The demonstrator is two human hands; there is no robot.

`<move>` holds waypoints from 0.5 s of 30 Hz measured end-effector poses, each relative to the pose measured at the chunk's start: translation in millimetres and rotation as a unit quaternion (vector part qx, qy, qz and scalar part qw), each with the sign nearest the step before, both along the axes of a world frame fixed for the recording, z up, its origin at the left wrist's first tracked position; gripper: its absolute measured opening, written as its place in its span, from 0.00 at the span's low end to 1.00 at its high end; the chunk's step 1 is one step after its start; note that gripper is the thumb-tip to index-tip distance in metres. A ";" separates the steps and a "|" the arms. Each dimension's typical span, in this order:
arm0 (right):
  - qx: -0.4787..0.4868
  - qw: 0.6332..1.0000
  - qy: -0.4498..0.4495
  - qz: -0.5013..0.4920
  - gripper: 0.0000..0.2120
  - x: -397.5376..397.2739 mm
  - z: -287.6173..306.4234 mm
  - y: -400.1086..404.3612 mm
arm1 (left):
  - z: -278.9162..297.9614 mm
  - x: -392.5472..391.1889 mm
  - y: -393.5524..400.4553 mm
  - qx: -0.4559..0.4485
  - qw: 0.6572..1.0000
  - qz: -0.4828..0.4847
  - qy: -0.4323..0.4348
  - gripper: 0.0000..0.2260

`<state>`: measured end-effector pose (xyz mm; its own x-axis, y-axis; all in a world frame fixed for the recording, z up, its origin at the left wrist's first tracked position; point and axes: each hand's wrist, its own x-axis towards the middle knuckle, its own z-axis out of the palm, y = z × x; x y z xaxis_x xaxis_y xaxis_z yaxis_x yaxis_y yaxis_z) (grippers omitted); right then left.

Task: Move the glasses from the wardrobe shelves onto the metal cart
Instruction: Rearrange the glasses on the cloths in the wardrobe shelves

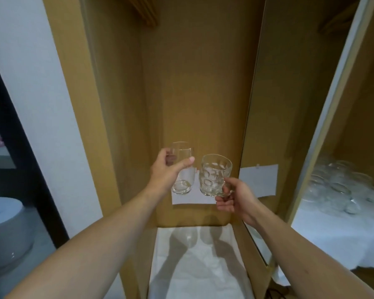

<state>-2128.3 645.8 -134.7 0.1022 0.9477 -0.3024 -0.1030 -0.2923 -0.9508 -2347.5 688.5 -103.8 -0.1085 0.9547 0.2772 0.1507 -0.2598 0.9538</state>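
Wardrobe (194, 83) ahead: your left hand (164, 169) grips a smooth glass (183, 169); at 3 o'clock, your right hand (233, 199) fingers clasp a dimpled mug (214, 175).

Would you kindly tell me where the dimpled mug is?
Centre of the head view, the dimpled mug hangs from the right hand, beside the smooth glass.

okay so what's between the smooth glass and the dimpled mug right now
Nothing: in the head view a narrow bare gap separates the smooth glass from the dimpled mug; only the wardrobe back shows.
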 end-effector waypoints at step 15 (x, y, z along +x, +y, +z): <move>0.028 0.999 -0.011 0.026 0.23 69.2 24.4 -116.0 | 22.6 87.3 -112.1 0.004 0.990 -0.081 -0.118 0.21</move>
